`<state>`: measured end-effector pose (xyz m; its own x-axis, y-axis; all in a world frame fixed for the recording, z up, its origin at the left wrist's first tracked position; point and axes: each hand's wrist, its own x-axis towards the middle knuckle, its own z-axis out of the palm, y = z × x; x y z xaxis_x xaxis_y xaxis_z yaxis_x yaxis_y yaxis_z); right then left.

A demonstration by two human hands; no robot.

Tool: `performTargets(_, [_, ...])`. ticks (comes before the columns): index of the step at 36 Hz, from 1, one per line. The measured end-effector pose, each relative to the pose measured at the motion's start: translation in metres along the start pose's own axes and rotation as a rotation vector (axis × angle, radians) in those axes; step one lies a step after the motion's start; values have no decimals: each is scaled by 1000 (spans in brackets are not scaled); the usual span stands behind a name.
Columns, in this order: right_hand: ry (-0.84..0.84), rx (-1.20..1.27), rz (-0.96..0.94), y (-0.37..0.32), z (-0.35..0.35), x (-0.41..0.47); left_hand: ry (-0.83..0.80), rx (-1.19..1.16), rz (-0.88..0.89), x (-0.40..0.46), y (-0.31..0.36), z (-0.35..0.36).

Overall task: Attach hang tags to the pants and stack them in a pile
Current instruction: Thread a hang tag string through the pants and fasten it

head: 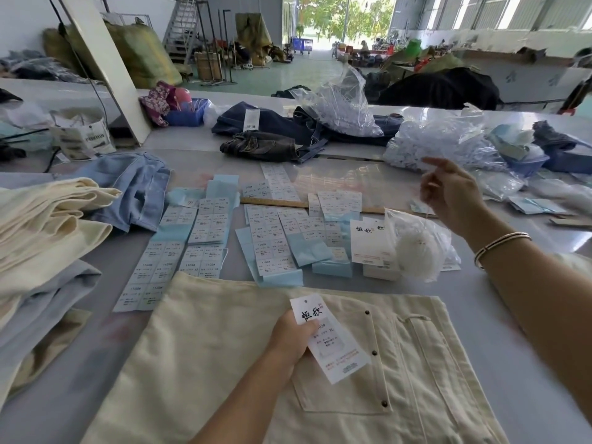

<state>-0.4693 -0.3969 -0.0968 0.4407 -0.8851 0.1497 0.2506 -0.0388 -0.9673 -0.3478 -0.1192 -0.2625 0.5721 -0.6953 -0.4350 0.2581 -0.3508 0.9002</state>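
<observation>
Cream pants (205,357) lie flat on the table in front of me, back pocket and studs up. My left hand (293,339) holds a white hang tag (331,339) with black characters over the pocket area. My right hand (448,193) is raised above a plastic bag of white strings (416,248), fingers pinched on a thin white string (427,209) that hangs down from them. A pile of cream and light blue pants (48,225) is stacked at the left.
Sheets of size stickers on blue backing (205,232) cover the table's middle, with a wooden ruler (275,202) behind them. A stack of hang tags (368,241) stands beside the string bag. Dark jeans (272,136) and bags of tags (439,145) lie farther back.
</observation>
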Motion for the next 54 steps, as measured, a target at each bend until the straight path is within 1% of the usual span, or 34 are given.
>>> performTargets(1, [-11,-2,9,-2,2,1,-1,1,-2,0,0,0])
performTargets(2, [-6,-140,14,-1,4,3,1,2,-4,-1,0,0])
performTargets(3, [-2,-433,14,1,5,3,2,6,-9,-1,0,0])
performTargets(5, [-45,-1128,-15,10,-3,5,4,15,-22,-2,-1,0])
performTargets(6, [-49,-1386,-44,12,-8,5,7,18,-25,-2,-1,0])
performTargets(7, [-37,-1532,-25,13,-12,4,8,27,-25,-2,-1,0])
performTargets(9, [-47,-1475,98,10,-12,1,11,46,-15,-3,-1,0])
performTargets(11, [-85,-1195,276,9,-4,-4,-4,51,3,-6,1,0])
performTargets(12, [-99,-1047,334,9,0,-6,-25,62,23,-7,2,1])
performTargets(13, [-142,-957,353,9,3,-10,-54,106,66,-8,4,3])
performTargets(15, [-213,-936,329,8,6,-14,-136,289,240,-8,12,11])
performTargets(18, [-246,-999,318,7,6,-18,-286,537,591,-3,36,43])
performTargets(20, [-238,-1015,324,8,5,-19,-369,747,758,5,55,72])
performTargets(21, [-244,-1015,326,8,4,-20,-382,850,809,11,62,86])
performTargets(23, [-257,-999,329,8,2,-20,-383,986,822,24,69,112])
performTargets(25, [-271,-982,331,7,1,-21,-384,1089,764,36,70,132])
performTargets(28, [-300,-990,338,5,1,-24,-354,1386,735,47,70,151])
performTargets(30, [-307,-968,320,2,-1,-25,-348,1421,650,52,68,158])
performTargets(32, [-223,-829,228,-4,-3,-23,-382,1420,596,56,67,161])
performTargets(34, [-51,-589,96,-16,-6,-20,-417,1434,588,58,64,163])
performTargets(35, [8,-522,38,-22,-7,-18,-423,1428,588,57,64,162])
performTargets(36, [22,-518,4,-26,-8,-19,-425,1412,593,55,65,161])
performTargets(38, [-69,-578,34,-29,-8,-25,-411,1313,611,49,68,156])
performTargets(39, [-137,-595,87,-27,-7,-31,-391,1209,636,45,69,153])
performTargets(41, [-225,-577,179,-19,-5,-45,-358,872,647,31,71,140])
performTargets(42, [-242,-537,207,-15,-4,-53,-371,642,596,23,71,130])
performTargets(44, [-262,-407,259,-6,0,-69,-461,114,387,5,68,106])
performTargets(45, [-283,-354,289,-1,3,-78,-513,-107,280,-2,66,94])
performTargets(47, [-352,-308,334,10,9,-100,-595,-444,108,-11,58,71])
performTargets(48, [-385,-311,342,17,12,-112,-627,-580,58,-14,53,62])
performTargets(50, [-410,-381,305,28,20,-140,-691,-770,38,-22,44,44])
performTargets(51, [-418,-420,276,34,24,-155,-708,-819,28,-27,39,36])
performTargets(54, [-529,-472,272,56,40,-197,-686,-873,-40,-37,23,20])
